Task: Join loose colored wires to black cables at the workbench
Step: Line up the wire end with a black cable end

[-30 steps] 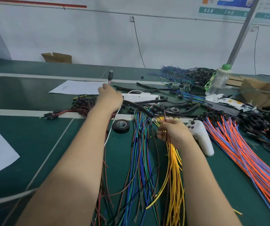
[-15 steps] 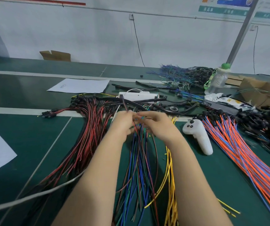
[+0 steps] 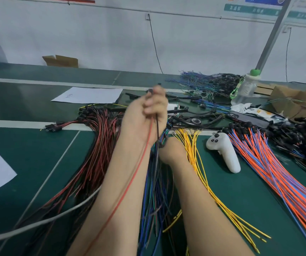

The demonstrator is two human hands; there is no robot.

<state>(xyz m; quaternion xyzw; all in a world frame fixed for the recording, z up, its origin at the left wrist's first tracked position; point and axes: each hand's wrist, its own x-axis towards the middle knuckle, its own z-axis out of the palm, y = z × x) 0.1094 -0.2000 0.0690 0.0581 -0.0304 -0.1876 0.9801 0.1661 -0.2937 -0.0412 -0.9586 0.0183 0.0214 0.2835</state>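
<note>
My left hand [image 3: 144,115] is raised above the bench and grips a thin red wire [image 3: 141,163] and a black wire [image 3: 157,130]. A small black connector [image 3: 153,90] sticks out above its fingers. The red wire trails down along my left forearm. My right hand [image 3: 172,150] sits lower, just under the left one, with fingers curled at the black wire over the blue, green and brown wire bundle [image 3: 154,200]; its fingertips are mostly hidden. Yellow wires [image 3: 200,172] fan out to its right. Red-and-black cables with black plugs [image 3: 93,154] lie to the left.
A white handheld controller [image 3: 224,154] lies right of the yellow wires, beside a fan of orange and blue wires [image 3: 270,169]. Black cables, a tape roll [image 3: 195,121], a bottle [image 3: 244,89] and boxes crowd the back right. Paper sheet [image 3: 87,95] at back left; grey cable [image 3: 37,222] near left.
My left hand has lifted up and away from the bench with the red and black wires. My right hand has dropped slightly and stays over the mixed bundle.
</note>
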